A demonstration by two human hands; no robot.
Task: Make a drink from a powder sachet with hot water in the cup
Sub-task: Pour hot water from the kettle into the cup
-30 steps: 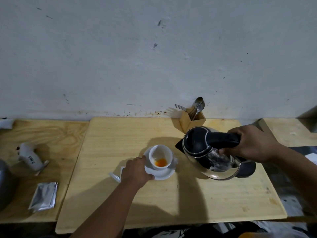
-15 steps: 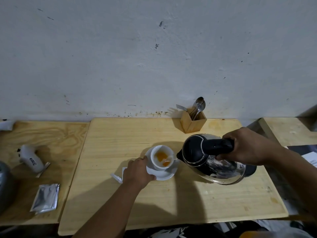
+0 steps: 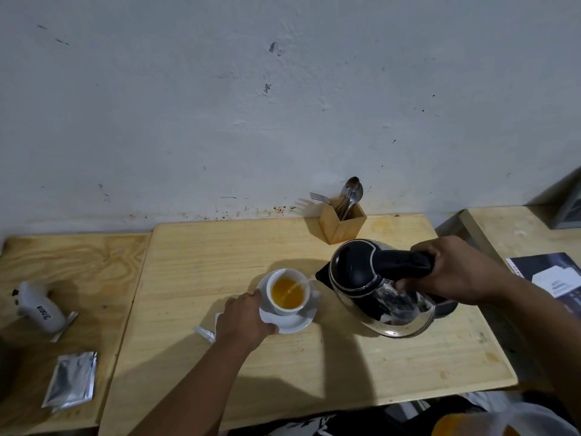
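Observation:
A white cup (image 3: 287,309) stands on a white saucer (image 3: 295,322) in the middle of the wooden table (image 3: 220,262), holding orange liquid. My left hand (image 3: 243,320) grips the saucer's left rim. My right hand (image 3: 456,272) holds the black handle of a steel kettle (image 3: 377,287), tilted left with its spout at the cup's right rim. A thin stream of water runs from the spout into the cup. A torn sachet (image 3: 206,333) lies partly hidden under my left hand.
A wooden box (image 3: 342,223) with spoons and a fork stands by the wall behind the kettle. On the left table lie a silver sachet (image 3: 70,380) and a white device (image 3: 39,308). A dark booklet (image 3: 553,278) lies at the right.
The kettle moved left and tipped further toward the cup, and water now streams in. The cup went from orange powder at the bottom to orange liquid.

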